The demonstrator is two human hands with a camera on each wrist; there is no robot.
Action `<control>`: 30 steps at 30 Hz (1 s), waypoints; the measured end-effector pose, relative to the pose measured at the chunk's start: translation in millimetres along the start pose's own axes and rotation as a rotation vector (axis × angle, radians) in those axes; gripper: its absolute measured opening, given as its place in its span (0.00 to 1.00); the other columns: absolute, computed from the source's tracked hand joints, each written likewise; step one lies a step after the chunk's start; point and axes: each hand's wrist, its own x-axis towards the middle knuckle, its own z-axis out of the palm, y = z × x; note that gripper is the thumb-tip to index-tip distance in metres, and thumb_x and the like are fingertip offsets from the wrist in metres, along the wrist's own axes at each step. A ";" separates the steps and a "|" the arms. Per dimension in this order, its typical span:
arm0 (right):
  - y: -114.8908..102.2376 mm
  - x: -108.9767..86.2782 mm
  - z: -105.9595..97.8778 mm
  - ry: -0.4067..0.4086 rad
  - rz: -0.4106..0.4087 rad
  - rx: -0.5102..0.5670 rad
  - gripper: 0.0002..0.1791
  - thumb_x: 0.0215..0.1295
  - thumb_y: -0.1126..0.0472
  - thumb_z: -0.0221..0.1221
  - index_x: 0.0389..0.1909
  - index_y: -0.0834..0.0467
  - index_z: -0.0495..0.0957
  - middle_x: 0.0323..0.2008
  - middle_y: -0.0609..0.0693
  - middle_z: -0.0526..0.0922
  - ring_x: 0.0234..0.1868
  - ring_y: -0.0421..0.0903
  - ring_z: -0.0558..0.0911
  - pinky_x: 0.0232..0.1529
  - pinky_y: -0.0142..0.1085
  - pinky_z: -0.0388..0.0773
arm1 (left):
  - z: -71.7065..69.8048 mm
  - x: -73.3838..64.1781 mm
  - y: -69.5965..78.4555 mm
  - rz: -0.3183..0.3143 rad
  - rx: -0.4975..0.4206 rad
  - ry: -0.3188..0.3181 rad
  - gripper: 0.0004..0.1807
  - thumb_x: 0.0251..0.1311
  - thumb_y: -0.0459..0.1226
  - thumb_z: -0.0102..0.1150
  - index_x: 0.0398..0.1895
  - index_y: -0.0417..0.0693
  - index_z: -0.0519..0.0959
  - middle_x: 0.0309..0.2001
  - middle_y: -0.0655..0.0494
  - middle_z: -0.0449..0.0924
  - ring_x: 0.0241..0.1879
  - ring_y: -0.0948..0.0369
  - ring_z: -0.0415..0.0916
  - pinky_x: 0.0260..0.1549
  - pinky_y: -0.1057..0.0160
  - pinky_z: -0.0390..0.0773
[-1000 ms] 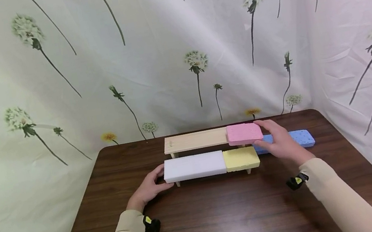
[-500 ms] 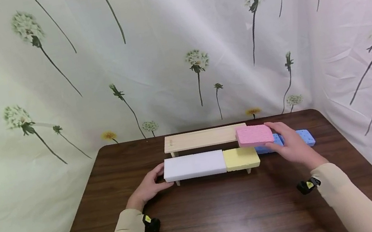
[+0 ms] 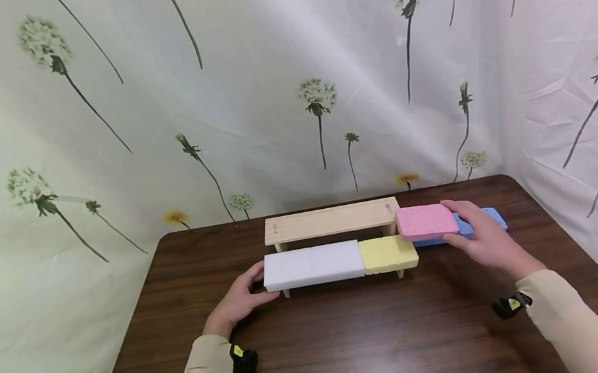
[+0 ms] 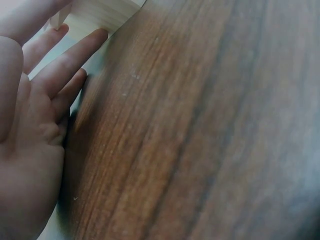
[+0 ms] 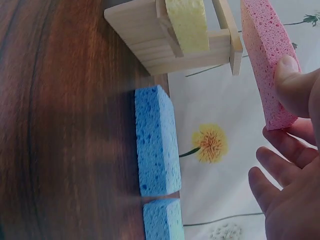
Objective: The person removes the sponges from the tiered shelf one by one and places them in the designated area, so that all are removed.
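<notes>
In the head view, my right hand [image 3: 483,241] holds a pink sponge [image 3: 426,220] by its right end, thumb in front and fingers behind. The right wrist view shows the pink sponge [image 5: 267,55] raised above the table, level with the rack's top. My left hand [image 3: 242,300] grips the left end of the wooden rack's lower step, thumb at its front corner. Along that step lie two white sponges [image 3: 312,265] and a yellow sponge [image 3: 388,254]. The rack's bare upper step [image 3: 332,221] stands behind. Fingertips [image 4: 100,37] meet the wood in the left wrist view.
Two blue sponges [image 5: 157,142] lie end to end on the dark wooden table [image 3: 340,352], right of the rack, partly behind the pink sponge in the head view. A flower-printed cloth [image 3: 257,87] hangs behind the table and along its sides.
My right hand has drawn the pink sponge off the upper step's right end, rightward and toward me, until it overlaps the blue sponges in view. My left hand stays in place.
</notes>
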 end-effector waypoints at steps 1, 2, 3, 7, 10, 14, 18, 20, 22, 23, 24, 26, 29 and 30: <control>1.6 -1.5 -0.6 0.003 0.001 0.000 0.39 0.70 0.61 0.69 0.77 0.64 0.64 0.71 0.67 0.70 0.69 0.68 0.71 0.65 0.68 0.68 | 0.1 0.0 0.1 0.000 0.003 0.000 0.44 0.62 0.36 0.76 0.79 0.40 0.65 0.68 0.41 0.78 0.69 0.47 0.70 0.68 0.53 0.66; 3.4 -3.0 -1.1 0.004 0.003 -0.003 0.39 0.70 0.61 0.69 0.77 0.64 0.64 0.70 0.66 0.70 0.69 0.67 0.71 0.65 0.68 0.68 | 0.2 -0.2 0.2 -0.001 0.004 -0.001 0.44 0.62 0.36 0.76 0.79 0.41 0.65 0.68 0.42 0.78 0.69 0.48 0.70 0.68 0.53 0.67; 4.9 -4.6 -1.6 0.009 0.004 -0.007 0.39 0.69 0.61 0.69 0.77 0.64 0.64 0.70 0.66 0.71 0.69 0.67 0.71 0.65 0.68 0.69 | 0.3 -0.5 0.4 -0.002 0.006 -0.001 0.44 0.62 0.36 0.76 0.79 0.41 0.65 0.67 0.42 0.79 0.69 0.48 0.70 0.68 0.53 0.67; 11.5 -11.0 -3.0 0.024 0.011 -0.015 0.38 0.69 0.59 0.70 0.77 0.62 0.66 0.69 0.65 0.72 0.68 0.64 0.72 0.67 0.59 0.71 | 0.7 -1.3 0.6 -0.002 0.015 0.001 0.43 0.62 0.37 0.76 0.78 0.41 0.66 0.66 0.43 0.80 0.68 0.49 0.71 0.67 0.50 0.67; 15.9 -15.8 -3.8 0.053 0.000 -0.025 0.38 0.69 0.59 0.70 0.75 0.62 0.67 0.68 0.64 0.74 0.67 0.63 0.73 0.69 0.35 0.69 | 0.9 -1.4 -0.2 -0.012 0.012 0.005 0.43 0.62 0.38 0.76 0.78 0.42 0.66 0.66 0.44 0.80 0.67 0.50 0.72 0.67 0.50 0.67; 19.3 -21.3 -6.1 0.082 0.006 -0.027 0.38 0.67 0.61 0.71 0.75 0.61 0.68 0.68 0.64 0.75 0.66 0.63 0.73 0.61 0.16 0.56 | 0.9 -1.3 -0.3 -0.008 0.011 0.006 0.43 0.62 0.37 0.76 0.78 0.41 0.66 0.67 0.43 0.79 0.68 0.49 0.71 0.68 0.48 0.66; 19.9 -25.9 -9.9 0.071 0.051 -0.022 0.39 0.68 0.60 0.71 0.77 0.60 0.67 0.68 0.63 0.73 0.67 0.63 0.72 0.67 0.26 0.65 | 1.1 -0.9 1.8 0.004 0.002 0.004 0.44 0.62 0.36 0.76 0.79 0.40 0.65 0.67 0.41 0.78 0.69 0.46 0.70 0.68 0.43 0.65; 20.9 -28.5 -11.2 0.057 0.070 -0.023 0.39 0.69 0.59 0.70 0.78 0.59 0.65 0.68 0.63 0.73 0.67 0.63 0.73 0.69 0.39 0.71 | 1.2 -0.7 2.7 0.004 -0.004 0.003 0.44 0.62 0.36 0.76 0.79 0.40 0.65 0.67 0.41 0.78 0.69 0.46 0.70 0.68 0.42 0.66; 22.4 -31.1 -11.7 0.053 0.075 -0.024 0.39 0.69 0.60 0.70 0.78 0.60 0.65 0.68 0.63 0.73 0.66 0.63 0.73 0.68 0.39 0.72 | 1.3 -0.7 3.4 0.004 -0.011 0.003 0.43 0.62 0.35 0.76 0.79 0.41 0.65 0.67 0.41 0.78 0.68 0.46 0.71 0.68 0.42 0.66; 23.6 -32.4 -11.5 0.056 0.070 -0.026 0.39 0.69 0.60 0.70 0.77 0.60 0.66 0.67 0.63 0.73 0.65 0.63 0.73 0.68 0.36 0.71 | 1.4 -0.8 3.6 0.005 -0.010 0.003 0.43 0.62 0.35 0.76 0.78 0.40 0.65 0.67 0.40 0.78 0.68 0.46 0.70 0.68 0.42 0.66; 25.2 -33.8 -11.1 0.060 0.064 -0.024 0.38 0.68 0.60 0.70 0.77 0.61 0.66 0.67 0.64 0.73 0.65 0.64 0.74 0.67 0.30 0.69 | 1.4 -0.8 3.8 0.006 -0.010 0.003 0.43 0.62 0.35 0.76 0.78 0.40 0.65 0.67 0.40 0.78 0.68 0.46 0.70 0.67 0.42 0.66; 28.6 -36.5 -10.3 0.066 0.056 -0.027 0.38 0.68 0.62 0.71 0.75 0.62 0.67 0.67 0.65 0.73 0.63 0.64 0.74 0.61 0.22 0.66 | 1.4 -1.0 4.2 0.006 -0.012 0.004 0.43 0.62 0.35 0.76 0.78 0.40 0.65 0.67 0.40 0.79 0.68 0.46 0.70 0.68 0.41 0.65; 32.6 -40.3 -8.7 0.063 0.063 -0.029 0.37 0.68 0.62 0.70 0.75 0.63 0.67 0.68 0.66 0.73 0.62 0.64 0.75 0.61 0.34 0.75 | 1.1 -0.9 4.4 0.005 -0.012 0.007 0.43 0.61 0.34 0.76 0.78 0.40 0.65 0.67 0.40 0.79 0.68 0.45 0.70 0.68 0.40 0.64; 33.8 -41.4 -8.1 0.057 0.067 -0.026 0.37 0.68 0.62 0.70 0.75 0.64 0.67 0.68 0.67 0.72 0.62 0.65 0.75 0.61 0.43 0.77 | 0.9 -0.7 4.3 0.005 -0.012 0.007 0.43 0.61 0.34 0.76 0.78 0.39 0.65 0.67 0.40 0.79 0.69 0.45 0.70 0.69 0.40 0.63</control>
